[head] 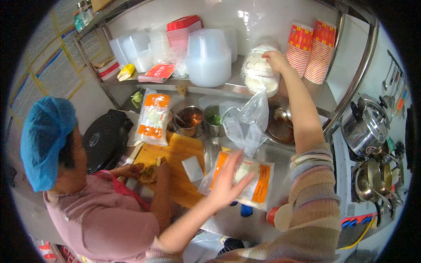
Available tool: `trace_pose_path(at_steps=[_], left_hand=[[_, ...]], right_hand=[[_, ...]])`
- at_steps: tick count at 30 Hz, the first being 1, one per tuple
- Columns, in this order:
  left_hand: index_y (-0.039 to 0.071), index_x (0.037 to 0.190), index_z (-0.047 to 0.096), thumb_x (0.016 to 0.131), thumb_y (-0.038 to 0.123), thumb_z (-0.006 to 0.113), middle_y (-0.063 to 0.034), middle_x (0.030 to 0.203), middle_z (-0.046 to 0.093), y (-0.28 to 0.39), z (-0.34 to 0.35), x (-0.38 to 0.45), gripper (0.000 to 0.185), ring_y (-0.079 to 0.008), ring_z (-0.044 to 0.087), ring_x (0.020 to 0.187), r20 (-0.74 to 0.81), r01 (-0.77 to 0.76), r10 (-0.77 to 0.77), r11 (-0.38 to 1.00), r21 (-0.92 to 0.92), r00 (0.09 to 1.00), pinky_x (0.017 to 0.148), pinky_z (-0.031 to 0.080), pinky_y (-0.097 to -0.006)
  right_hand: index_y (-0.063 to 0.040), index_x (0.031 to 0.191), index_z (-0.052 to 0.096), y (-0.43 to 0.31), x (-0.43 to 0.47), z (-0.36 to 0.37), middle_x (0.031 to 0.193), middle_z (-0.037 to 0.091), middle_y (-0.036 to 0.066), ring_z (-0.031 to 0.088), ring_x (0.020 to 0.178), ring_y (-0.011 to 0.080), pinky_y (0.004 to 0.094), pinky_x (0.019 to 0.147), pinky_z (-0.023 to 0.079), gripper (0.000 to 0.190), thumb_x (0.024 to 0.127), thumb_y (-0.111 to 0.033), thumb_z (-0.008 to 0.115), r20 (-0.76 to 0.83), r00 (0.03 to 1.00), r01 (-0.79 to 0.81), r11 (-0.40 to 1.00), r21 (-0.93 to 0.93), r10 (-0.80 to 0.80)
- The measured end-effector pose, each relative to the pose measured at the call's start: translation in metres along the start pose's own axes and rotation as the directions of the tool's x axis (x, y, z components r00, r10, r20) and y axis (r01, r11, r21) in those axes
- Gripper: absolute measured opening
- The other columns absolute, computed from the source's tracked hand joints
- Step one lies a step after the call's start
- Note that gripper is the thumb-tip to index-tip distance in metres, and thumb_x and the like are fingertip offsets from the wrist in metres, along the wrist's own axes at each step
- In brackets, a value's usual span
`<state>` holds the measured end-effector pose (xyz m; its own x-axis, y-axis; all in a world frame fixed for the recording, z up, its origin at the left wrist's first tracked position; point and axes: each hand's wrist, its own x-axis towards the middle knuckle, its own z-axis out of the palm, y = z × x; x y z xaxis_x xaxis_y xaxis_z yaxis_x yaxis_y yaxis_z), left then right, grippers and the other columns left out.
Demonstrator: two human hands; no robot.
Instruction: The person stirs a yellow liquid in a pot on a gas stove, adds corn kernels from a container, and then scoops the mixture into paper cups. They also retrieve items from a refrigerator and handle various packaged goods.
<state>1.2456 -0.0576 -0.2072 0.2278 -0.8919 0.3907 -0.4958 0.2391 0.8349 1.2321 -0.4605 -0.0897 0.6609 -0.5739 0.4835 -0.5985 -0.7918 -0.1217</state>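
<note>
My right hand (277,61) reaches to the shelf, its fingers curled together on a clear plastic bag of white stacked lids or bowls (261,77). The bag's loose, twisted end (251,115) hangs over the shelf edge above the counter. Lower down, my left hand (230,180), blurred by motion, has its fingers spread and holds nothing. Beneath it a clear packet with orange bands (261,184) lies on the steel counter, partly covered by the hand. Near my right sleeve rests a red and white paper cup (279,217) on its side.
A co-worker in a blue hair cap (46,141) handles food at a wooden cutting board (187,148) on the left. Behind it stand another orange-banded packet (153,118) and metal pots (189,120). The shelf holds clear tubs (209,59) and paper cups (297,49); pans (368,180) are at right.
</note>
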Motion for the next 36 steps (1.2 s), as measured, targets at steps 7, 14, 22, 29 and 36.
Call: trace_pose_path(at_steps=[7, 14, 22, 29, 36], left_hand=[[0.012, 0.129, 0.03, 0.075, 0.048, 0.051, -0.0173, 0.135, 0.02, -0.027, 0.028, 0.232, 0.068, -0.0378, 0.019, 0.123, -0.016, -0.184, 0.333, 0.561, 0.807, 0.943, 0.097, 0.019, -0.0537], [0.011, 0.12, 0.04, 0.072, 0.038, 0.059, -0.0162, 0.119, 0.037, -0.06, 0.035, 0.249, 0.059, -0.0377, 0.028, 0.117, -0.037, -0.231, 0.415, 0.575, 0.785, 0.909, 0.094, 0.026, -0.0494], [0.013, 0.117, 0.042, 0.07, 0.041, 0.059, -0.0163, 0.121, 0.036, -0.057, 0.027, 0.254, 0.058, -0.0374, 0.029, 0.117, -0.018, -0.187, 0.321, 0.595, 0.781, 0.947, 0.095, 0.027, -0.0493], [0.013, 0.12, 0.042, 0.068, 0.042, 0.06, -0.0109, 0.13, 0.032, -0.049, 0.039, 0.274, 0.062, -0.0292, 0.025, 0.124, 0.019, -0.121, 0.176, 0.588, 0.8, 0.984, 0.097, 0.023, -0.0529], [0.015, 0.121, 0.042, 0.062, 0.042, 0.065, -0.0141, 0.126, 0.037, -0.054, 0.022, 0.291, 0.068, -0.0304, 0.03, 0.121, -0.07, -0.098, 0.24, 0.623, 0.776, 0.968, 0.095, 0.024, -0.0547]], right_hand=[[-0.006, 0.079, 0.065, 0.015, 0.025, -0.016, 0.068, 0.062, 0.01, 0.058, 0.061, 0.0165, 0.0312, 0.059, 0.045, 0.018, 0.068, -0.021, 0.063, 0.354, 0.907, 0.106, 0.937, 0.332, -0.228], [0.0, 0.078, 0.06, 0.018, 0.003, 0.004, 0.067, 0.059, 0.008, 0.052, 0.065, 0.0123, 0.0304, 0.061, 0.042, 0.027, 0.078, -0.027, 0.055, 0.308, 0.876, 0.222, 0.876, 0.429, -0.372], [0.001, 0.088, 0.058, 0.011, -0.005, 0.002, 0.078, 0.059, 0.006, 0.051, 0.067, 0.0113, 0.0268, 0.062, 0.044, 0.031, 0.085, -0.029, 0.048, 0.13, 0.979, 0.006, 0.661, 0.75, -0.156], [0.003, 0.092, 0.056, 0.036, -0.005, -0.017, 0.077, 0.058, 0.008, 0.051, 0.068, 0.0119, 0.0266, 0.064, 0.042, 0.028, 0.088, -0.022, 0.044, -0.218, 0.975, 0.088, 0.806, 0.586, 0.052], [0.002, 0.093, 0.054, 0.0, -0.012, -0.045, 0.085, 0.055, 0.008, 0.049, 0.078, 0.0159, 0.0291, 0.072, 0.04, 0.026, 0.088, -0.02, 0.042, -0.625, 0.759, 0.282, 0.775, 0.566, 0.181]])
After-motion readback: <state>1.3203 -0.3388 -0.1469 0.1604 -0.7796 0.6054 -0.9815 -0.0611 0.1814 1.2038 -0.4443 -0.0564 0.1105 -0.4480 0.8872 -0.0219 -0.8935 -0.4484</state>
